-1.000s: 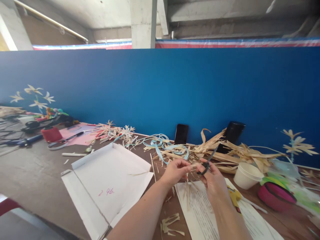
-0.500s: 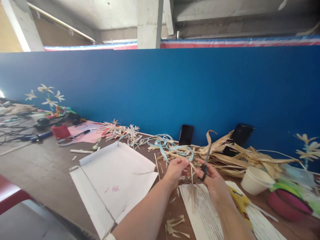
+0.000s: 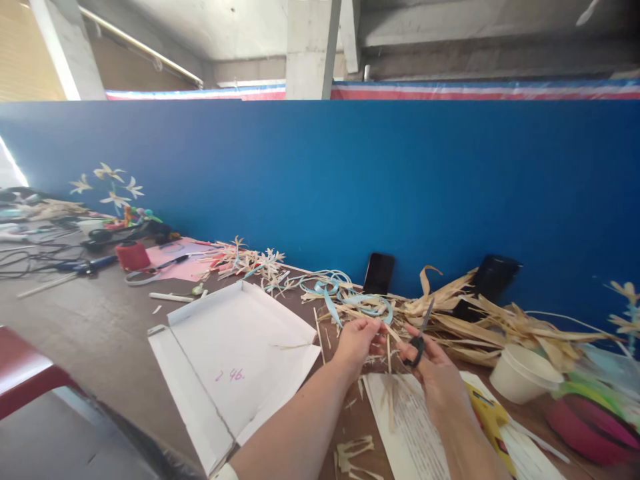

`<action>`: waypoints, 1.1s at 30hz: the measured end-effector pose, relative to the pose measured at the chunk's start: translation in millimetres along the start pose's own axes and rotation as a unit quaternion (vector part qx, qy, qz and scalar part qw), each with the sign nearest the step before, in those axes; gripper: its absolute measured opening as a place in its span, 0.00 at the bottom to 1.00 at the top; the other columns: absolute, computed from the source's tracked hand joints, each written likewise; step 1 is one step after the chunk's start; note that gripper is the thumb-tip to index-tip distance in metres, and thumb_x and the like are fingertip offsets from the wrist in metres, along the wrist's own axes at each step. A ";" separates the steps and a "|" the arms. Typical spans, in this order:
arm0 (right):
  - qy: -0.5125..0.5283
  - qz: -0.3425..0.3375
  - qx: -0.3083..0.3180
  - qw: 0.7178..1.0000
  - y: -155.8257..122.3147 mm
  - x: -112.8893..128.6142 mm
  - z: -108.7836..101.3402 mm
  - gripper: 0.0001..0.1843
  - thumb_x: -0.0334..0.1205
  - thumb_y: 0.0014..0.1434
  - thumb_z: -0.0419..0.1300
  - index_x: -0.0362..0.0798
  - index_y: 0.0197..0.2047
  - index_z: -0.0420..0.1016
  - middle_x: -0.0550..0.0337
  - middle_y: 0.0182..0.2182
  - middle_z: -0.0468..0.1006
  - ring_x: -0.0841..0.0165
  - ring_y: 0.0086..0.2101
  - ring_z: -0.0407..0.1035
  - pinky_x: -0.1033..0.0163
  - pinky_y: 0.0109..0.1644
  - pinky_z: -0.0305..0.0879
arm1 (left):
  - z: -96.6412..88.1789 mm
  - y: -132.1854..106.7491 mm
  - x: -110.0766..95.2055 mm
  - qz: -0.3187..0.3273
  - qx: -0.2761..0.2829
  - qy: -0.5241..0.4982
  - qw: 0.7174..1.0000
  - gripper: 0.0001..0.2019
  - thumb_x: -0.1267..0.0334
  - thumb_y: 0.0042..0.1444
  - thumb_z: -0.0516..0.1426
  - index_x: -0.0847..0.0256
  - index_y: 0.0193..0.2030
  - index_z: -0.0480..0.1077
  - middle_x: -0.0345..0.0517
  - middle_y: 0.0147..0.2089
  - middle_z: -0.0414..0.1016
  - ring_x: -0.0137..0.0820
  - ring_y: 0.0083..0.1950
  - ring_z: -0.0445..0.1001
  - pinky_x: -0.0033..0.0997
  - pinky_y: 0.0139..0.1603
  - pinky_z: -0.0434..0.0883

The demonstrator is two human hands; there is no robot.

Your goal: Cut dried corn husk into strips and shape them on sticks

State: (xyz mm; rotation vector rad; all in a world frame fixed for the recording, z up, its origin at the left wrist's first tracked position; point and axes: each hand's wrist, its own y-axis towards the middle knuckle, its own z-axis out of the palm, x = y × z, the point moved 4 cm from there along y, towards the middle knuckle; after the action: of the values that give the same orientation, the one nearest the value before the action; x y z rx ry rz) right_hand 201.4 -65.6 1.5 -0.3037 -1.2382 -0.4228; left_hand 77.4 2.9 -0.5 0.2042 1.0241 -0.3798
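A thin strip of dried husk (image 3: 392,331) is pinched between the fingertips of my left hand (image 3: 357,343). My right hand (image 3: 431,365) is closed round the black handles of a pair of scissors (image 3: 416,349), whose blades point up and away from the strip. The right fingertips sit close to the strip's other end; whether they touch it I cannot tell. Below my hands, narrow husk strips hang over a printed sheet (image 3: 407,427). Cut husk pieces (image 3: 356,455) lie on the brown table nearer to me.
A white box lid (image 3: 250,353) lies at the left. Behind are blue ribbon (image 3: 330,290), a phone (image 3: 379,273) and dried husks (image 3: 500,323). At right stand a yellow glue gun (image 3: 490,423), a white cup (image 3: 524,373) and a pink bowl (image 3: 590,427). A blue partition (image 3: 320,180) rises behind.
The whole view has shifted slightly, so things appear a little further right. Both hands keep the same hold on the husk strip and the scissors.
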 end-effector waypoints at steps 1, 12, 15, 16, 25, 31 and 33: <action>0.002 0.000 -0.003 1.000 -0.1 0.3 -0.3 0.34 0.35 0.38 0.71 0.52 0.52 0.72 0.67 0.26 0.77 0.73 0.25 0.67 0.71 0.30 0.65 | 0.1 -0.3 0.0 0.000 0.005 -0.004 1.000 0.23 0.47 0.41 0.62 0.68 0.32 0.72 0.49 0.34 0.72 0.24 0.28 0.67 0.22 0.24 0.66; -0.002 0.019 0.001 1.000 0.3 -2.6 0.3 0.35 0.37 0.37 0.72 0.53 0.51 0.72 0.67 0.26 0.77 0.73 0.25 0.68 0.70 0.30 0.65 | 5.0 -3.1 5.0 -0.016 0.046 0.008 0.999 0.17 0.56 0.38 0.65 0.66 0.29 0.68 0.41 0.26 0.68 0.25 0.27 0.68 0.23 0.25 0.67; -0.027 0.023 0.015 0.999 -1.5 -1.3 4.5 0.36 0.38 0.38 0.71 0.52 0.53 0.70 0.67 0.25 0.77 0.72 0.24 0.67 0.68 0.30 0.65 | 3.8 -1.8 6.0 -0.016 0.036 0.006 0.999 0.17 0.56 0.38 0.65 0.65 0.29 0.67 0.41 0.26 0.68 0.24 0.26 0.68 0.23 0.24 0.66; -0.036 0.025 0.025 0.999 -1.9 -1.2 5.8 0.36 0.39 0.39 0.71 0.52 0.53 0.70 0.67 0.25 0.77 0.72 0.23 0.67 0.68 0.29 0.65 | 3.4 -1.2 6.5 -0.017 0.033 0.008 0.999 0.17 0.55 0.38 0.65 0.65 0.29 0.67 0.40 0.26 0.68 0.24 0.26 0.68 0.23 0.23 0.66; -0.077 0.028 0.070 0.994 2.4 -9.5 3.9 0.35 0.42 0.43 0.69 0.53 0.56 0.67 0.64 0.31 0.79 0.68 0.28 0.69 0.65 0.33 0.64 | 1.7 2.1 1.9 0.007 0.007 0.041 0.999 0.16 0.55 0.39 0.64 0.66 0.27 0.68 0.40 0.23 0.68 0.22 0.22 0.66 0.23 0.24 0.66; -0.144 0.050 0.091 0.984 -2.7 -9.3 5.3 0.25 0.53 0.49 0.62 0.50 0.49 0.74 0.63 0.26 0.74 0.70 0.27 0.64 0.67 0.25 0.56 | -11.5 9.9 -8.4 0.052 -0.027 0.053 0.997 0.15 0.55 0.40 0.63 0.66 0.28 0.69 0.41 0.24 0.69 0.22 0.24 0.66 0.22 0.23 0.66; -0.156 0.049 0.123 0.979 -5.1 -9.1 7.7 0.25 0.54 0.51 0.61 0.50 0.48 0.73 0.62 0.26 0.73 0.70 0.27 0.62 0.67 0.26 0.55 | -15.8 12.6 -10.7 0.058 -0.039 0.048 0.996 0.16 0.54 0.39 0.63 0.66 0.28 0.69 0.41 0.23 0.69 0.23 0.24 0.66 0.22 0.23 0.66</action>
State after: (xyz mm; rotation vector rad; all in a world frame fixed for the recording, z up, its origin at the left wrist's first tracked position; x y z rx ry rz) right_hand 190.0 -65.4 -4.9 -0.2232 -1.5580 -0.1353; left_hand 65.0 22.1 0.6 0.2123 1.1151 -0.2257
